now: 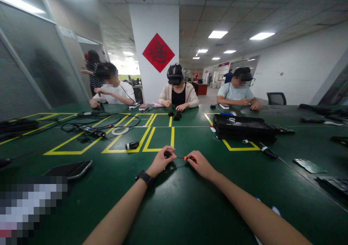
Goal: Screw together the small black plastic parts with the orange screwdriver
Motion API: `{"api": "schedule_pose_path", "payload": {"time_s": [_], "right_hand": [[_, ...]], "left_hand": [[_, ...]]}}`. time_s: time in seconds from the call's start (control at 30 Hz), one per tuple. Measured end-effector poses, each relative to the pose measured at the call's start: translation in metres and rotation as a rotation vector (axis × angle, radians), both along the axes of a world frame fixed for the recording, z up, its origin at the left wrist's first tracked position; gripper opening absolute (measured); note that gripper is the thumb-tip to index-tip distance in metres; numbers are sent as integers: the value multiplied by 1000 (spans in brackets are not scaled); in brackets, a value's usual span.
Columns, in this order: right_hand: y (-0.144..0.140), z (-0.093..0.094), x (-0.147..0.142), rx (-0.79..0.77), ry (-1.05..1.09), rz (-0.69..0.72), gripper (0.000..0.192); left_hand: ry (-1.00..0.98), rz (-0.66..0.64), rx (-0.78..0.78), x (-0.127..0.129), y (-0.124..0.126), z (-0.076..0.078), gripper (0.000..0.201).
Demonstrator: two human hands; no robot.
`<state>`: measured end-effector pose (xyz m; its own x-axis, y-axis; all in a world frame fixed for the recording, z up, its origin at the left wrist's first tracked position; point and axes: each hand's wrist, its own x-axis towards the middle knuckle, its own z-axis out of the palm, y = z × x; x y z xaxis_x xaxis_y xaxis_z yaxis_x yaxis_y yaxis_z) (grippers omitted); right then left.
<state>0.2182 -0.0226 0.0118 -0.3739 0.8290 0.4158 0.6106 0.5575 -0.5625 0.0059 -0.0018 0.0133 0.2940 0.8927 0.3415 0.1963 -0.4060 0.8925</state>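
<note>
My left hand (pixel 163 162), with a dark watch on its wrist, is closed around a small black part (pixel 167 154) whose kind I cannot make out. A screwdriver (pixel 190 159) with an orange and black handle lies in the grip of my right hand (pixel 201 164). Its thin metal shaft points left, toward the black part; whether the tip touches it is too small to tell. Both hands are just above the green table (pixel 168 212), near its middle. Fingers hide much of the black part.
Ahead lie a black cylindrical object (pixel 132 146), tangled cables (pixel 92 129), small black blocks (pixel 176 115) and a black case (pixel 241 127). A flat dark device (pixel 69 168) is at left, a circuit board (pixel 310 166) at right. Three people sit across the table.
</note>
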Motion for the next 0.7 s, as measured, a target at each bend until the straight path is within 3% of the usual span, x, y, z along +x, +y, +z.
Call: {"api": "schedule_pose_path", "payload": {"time_s": [0.17,0.43,0.7], "right_hand": [[-2,0,-2,-44,64,-29,12],[0,5,-1,-7,-29,20,25],[-3,4,-1,-35,55,-56,13]], "left_hand": [[43,41,26,1,0,-1,30],[34,36,16,1,1,-1,27],[19,36,-23,1,-1,1,29]]}}
